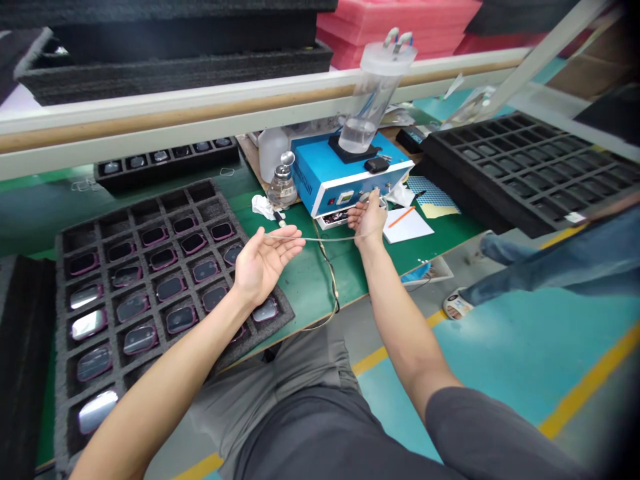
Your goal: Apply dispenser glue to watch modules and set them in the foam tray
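Observation:
My left hand is palm up over the near right part of the foam tray, its fingers stretched out and apart. A thin clear tube passes by its thumb and fingers and runs across to my right wrist. My right hand is at the front panel of a blue box-shaped machine, thumb and forefinger closed at a knob that they mostly hide. On top of the machine a clear cylinder holds some liquid. The foam tray carries several dark-faced, purple-rimmed watch-like pieces.
Behind the left hand stand a glass pump bottle and a white bottle. An orange pen lies on white paper. A shelf rail crosses above the bench. Another person's legs are at the right, beside a stacked black tray.

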The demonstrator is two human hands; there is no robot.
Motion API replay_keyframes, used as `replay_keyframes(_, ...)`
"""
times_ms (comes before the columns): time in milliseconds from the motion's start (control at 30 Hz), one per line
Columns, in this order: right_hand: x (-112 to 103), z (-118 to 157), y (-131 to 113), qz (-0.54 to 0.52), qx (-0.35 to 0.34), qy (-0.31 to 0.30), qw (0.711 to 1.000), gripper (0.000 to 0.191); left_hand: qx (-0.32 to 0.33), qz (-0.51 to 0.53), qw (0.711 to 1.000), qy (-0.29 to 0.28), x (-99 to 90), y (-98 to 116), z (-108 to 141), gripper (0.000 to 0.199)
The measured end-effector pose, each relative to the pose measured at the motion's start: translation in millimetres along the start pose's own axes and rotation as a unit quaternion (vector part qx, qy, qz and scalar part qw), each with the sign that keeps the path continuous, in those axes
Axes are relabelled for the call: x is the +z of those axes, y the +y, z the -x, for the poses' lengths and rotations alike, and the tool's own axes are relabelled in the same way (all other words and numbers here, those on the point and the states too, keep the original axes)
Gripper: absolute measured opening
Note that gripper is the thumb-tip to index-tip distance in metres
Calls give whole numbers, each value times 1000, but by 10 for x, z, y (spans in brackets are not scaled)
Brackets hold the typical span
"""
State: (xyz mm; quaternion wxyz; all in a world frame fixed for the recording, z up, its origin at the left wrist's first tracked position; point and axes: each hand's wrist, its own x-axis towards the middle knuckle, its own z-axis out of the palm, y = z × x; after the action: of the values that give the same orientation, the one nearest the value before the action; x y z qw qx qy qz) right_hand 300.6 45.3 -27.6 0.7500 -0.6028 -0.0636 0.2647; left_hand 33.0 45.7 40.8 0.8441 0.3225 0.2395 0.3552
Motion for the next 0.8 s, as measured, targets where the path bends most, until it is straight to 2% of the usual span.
replay_keyframes(400, -2, -19, 1, -16, 13, -16, 1000, 53, 2, -9, 1000, 10, 10, 5, -1, 53)
replay_keyframes(800, 10, -31, -11, -28, 33, -18, 999, 53, 11, -4, 1000, -6, -6, 4, -8, 52)
